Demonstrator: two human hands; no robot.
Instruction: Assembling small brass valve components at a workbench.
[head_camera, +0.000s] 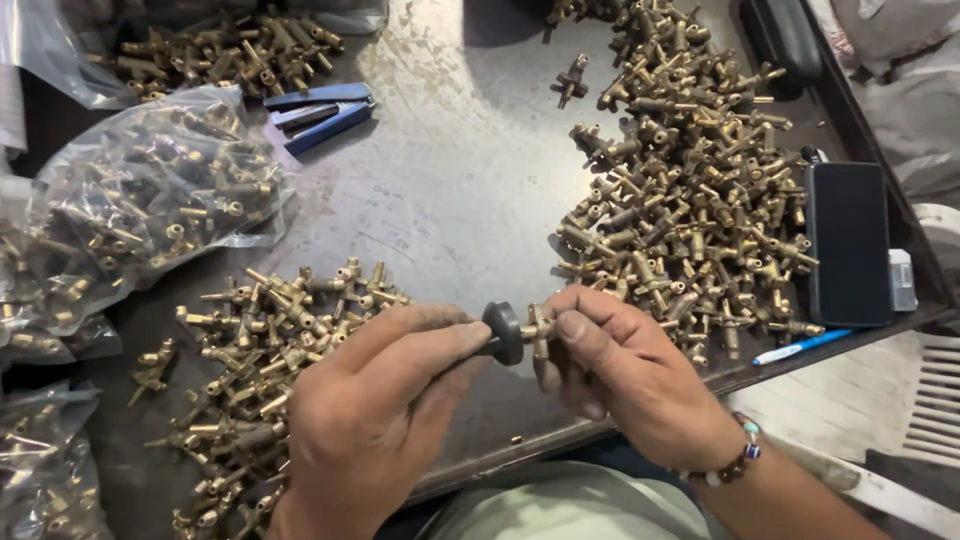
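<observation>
A scuffed grey metal table (450, 190) fills the view, and just above its near edge a small brass fitting (540, 330) is pinched in the right hand (625, 375) – a dark round knob (503, 332) is pressed onto it by the left hand (375, 410), fingers clamped. Loose brass fittings are heaped either side – right pile (690, 190), left pile (270, 350) – with bagged ones (150, 190) further left and a black phone (848, 243) at the far right.

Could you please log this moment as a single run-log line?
left hand: holds dark knob | right hand: holds brass fitting against knob | brass fitting piles on metal table
</observation>
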